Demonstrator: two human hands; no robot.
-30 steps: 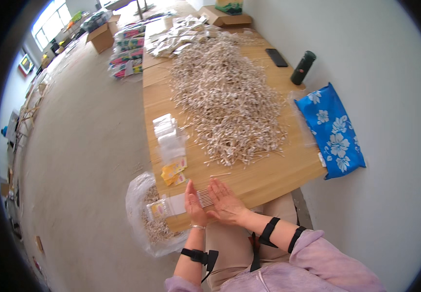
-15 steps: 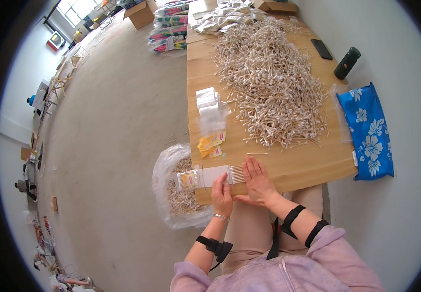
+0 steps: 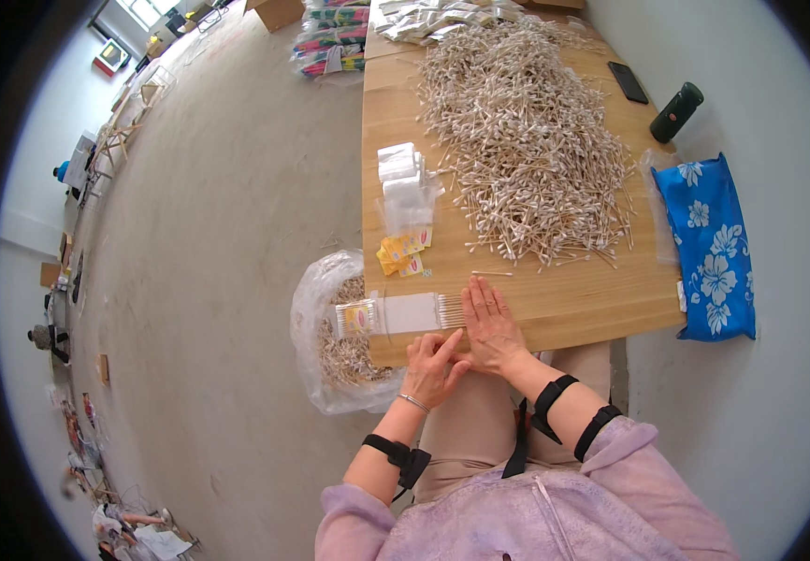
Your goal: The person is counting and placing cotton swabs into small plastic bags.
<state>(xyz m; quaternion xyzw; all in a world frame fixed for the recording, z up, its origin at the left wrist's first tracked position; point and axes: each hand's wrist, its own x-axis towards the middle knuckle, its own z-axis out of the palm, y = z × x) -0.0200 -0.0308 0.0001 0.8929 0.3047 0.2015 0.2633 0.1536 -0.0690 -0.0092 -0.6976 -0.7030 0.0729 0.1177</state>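
Observation:
A row of cotton swabs [image 3: 450,310] lies side by side near the table's front edge. My right hand [image 3: 492,329] rests flat at their right end, fingers stretched out and covering part of what lies there. Close to the table's edge, my left hand [image 3: 431,367] has its fingers apart, its index finger reaching toward the right thumb. Left of the swabs is a flat white rectangular piece [image 3: 410,313]. Beyond it, a clear packet of cotton swabs with a yellow card [image 3: 356,319] sits at the table's left edge. One loose swab [image 3: 492,273] lies above my right fingertips.
A large heap of cotton swabs [image 3: 536,150] covers the table's far part. Clear bags [image 3: 405,187] and yellow cards [image 3: 400,252] lie at left. A phone [image 3: 628,82], dark bottle [image 3: 676,112] and blue floral pouch [image 3: 706,248] line the right. Below hangs a plastic sack of swabs [image 3: 316,280].
My left hand has come off the white piece and moved down and right, beside my right hand. The right hand stays flat by the swab row. The whole view has shifted slightly.

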